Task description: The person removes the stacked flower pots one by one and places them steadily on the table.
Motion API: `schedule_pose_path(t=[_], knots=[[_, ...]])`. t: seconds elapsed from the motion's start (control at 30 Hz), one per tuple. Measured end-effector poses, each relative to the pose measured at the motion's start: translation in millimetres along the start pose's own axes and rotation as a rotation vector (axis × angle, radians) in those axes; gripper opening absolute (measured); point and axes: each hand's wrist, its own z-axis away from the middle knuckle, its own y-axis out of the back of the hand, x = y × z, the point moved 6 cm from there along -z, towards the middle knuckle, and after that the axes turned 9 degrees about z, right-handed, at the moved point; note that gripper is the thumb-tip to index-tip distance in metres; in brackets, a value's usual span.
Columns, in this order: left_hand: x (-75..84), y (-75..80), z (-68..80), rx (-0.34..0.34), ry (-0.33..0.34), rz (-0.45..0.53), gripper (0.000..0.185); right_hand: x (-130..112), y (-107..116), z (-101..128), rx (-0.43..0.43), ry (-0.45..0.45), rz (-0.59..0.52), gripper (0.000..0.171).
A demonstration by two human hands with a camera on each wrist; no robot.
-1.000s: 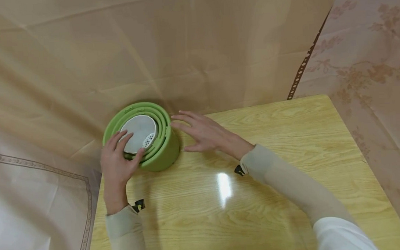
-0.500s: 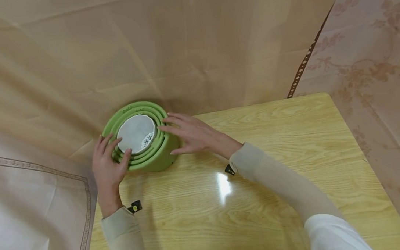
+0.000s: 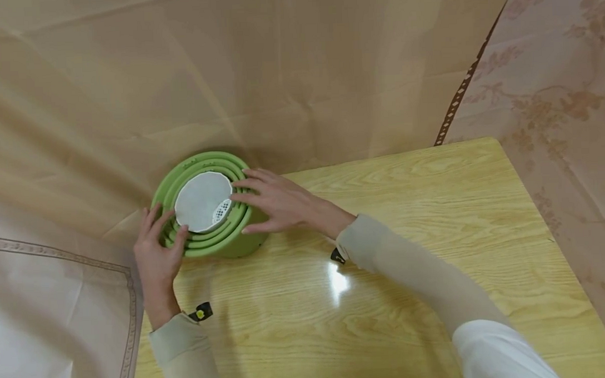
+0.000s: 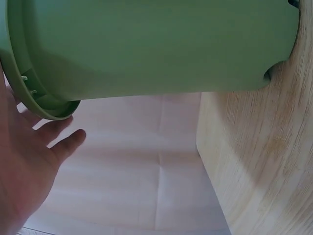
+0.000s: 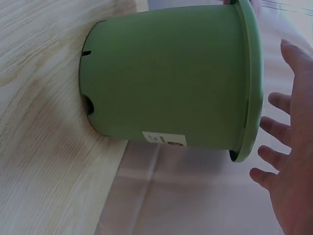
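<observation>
The green pot (image 3: pixel 210 214) stands at the far left corner of the wooden table (image 3: pixel 395 263), right where the top runs out, and the wrist views show part of its base overhanging that edge above the pale cloth (image 3: pixel 47 326) below; that is likely why you have a hand on each side of it rather than one. Inside the pot sit nested green rings around a white insert (image 3: pixel 203 201) with a small perforated patch. Your left hand (image 3: pixel 157 255) comes up from the near left with its fingers spread and laid over the rim and the outer rings, thumb towards the inside; your right hand (image 3: pixel 280 203) reaches in from the right, fingers straight and fanned across the rim and the rings, thumb low against the pot's wall. Neither hand is wrapped round anything: both are flat and wide, resting on the pot's top. In the left wrist view the left hand (image 4: pixel 29 161) shows its palm just under the rim, and in the right wrist view the right hand (image 5: pixel 288 166) hangs spread beside the rim, though from those angles you cannot tell how firmly the fingertips press. Both forearms in beige sleeves lie low over the table, wrists slightly bent inward towards the pot.
</observation>
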Motion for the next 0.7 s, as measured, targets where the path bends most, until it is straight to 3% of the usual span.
schedule_pose_path(t=[0.1, 0.37, 0.7], knots=[[-2.0, 0.3, 1.3, -0.002, 0.026, 0.013, 0.046, -2.1, -0.5, -5.5, -0.032, -0.005, 0.017, 0.081], [-9.1, -0.3, 5.0, -0.060, 0.184, 0.004, 0.062, -4.9, -2.0, -17.6, -0.096, 0.016, 0.063, 0.077], [-19.9, 1.9, 10.5, -0.036, 0.212, 0.068, 0.061, -11.6, -10.5, -34.6, -0.199, 0.020, 0.081, 0.077]])
